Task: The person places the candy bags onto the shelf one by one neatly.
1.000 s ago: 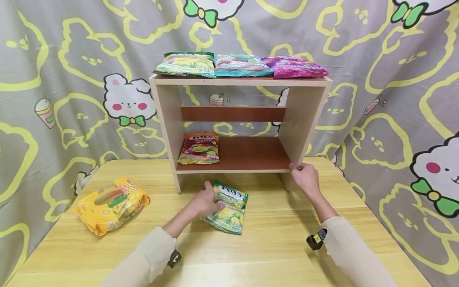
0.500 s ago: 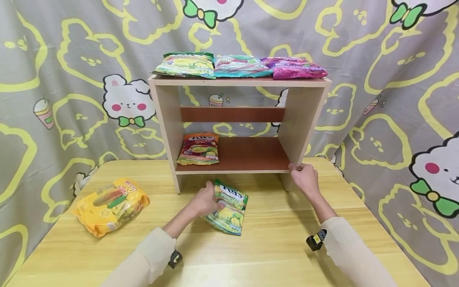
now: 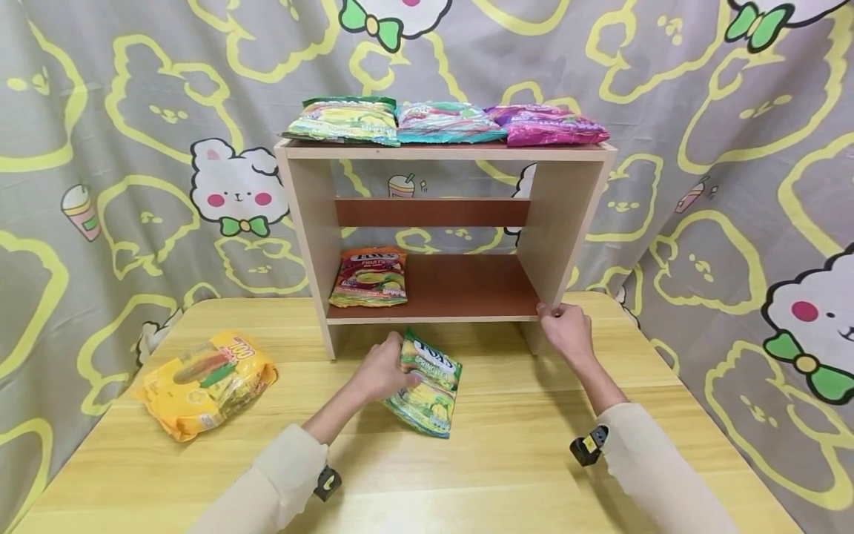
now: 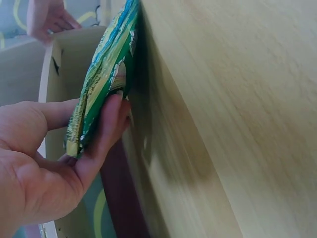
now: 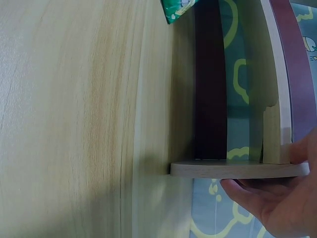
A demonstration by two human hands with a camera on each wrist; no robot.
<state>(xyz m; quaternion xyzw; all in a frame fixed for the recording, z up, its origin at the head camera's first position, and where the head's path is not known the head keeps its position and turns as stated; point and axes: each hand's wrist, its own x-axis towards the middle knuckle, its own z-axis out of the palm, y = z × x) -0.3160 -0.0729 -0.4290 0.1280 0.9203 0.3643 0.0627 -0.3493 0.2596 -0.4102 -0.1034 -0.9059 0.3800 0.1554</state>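
Observation:
My left hand pinches a green and yellow Fox's candy bag by its left side, thumb on the printed front and fingers behind. In the left wrist view that candy bag stands tilted between thumb and fingers, its lower part near the tabletop. At the right, my right hand grips the side panel of a small wooden shelf where the middle board meets it. The right wrist view shows the right hand with its thumb inside and fingers outside that panel.
A red Fox's bag sits at the left of the middle board. Along the top lie a green-yellow bag, a teal bag and a purple bag. A yellow packet lies on the table at left.
My left hand has raised the upper left corner of the green candy bag slightly, tilting it up from the table. The right hand stays at the shelf panel.

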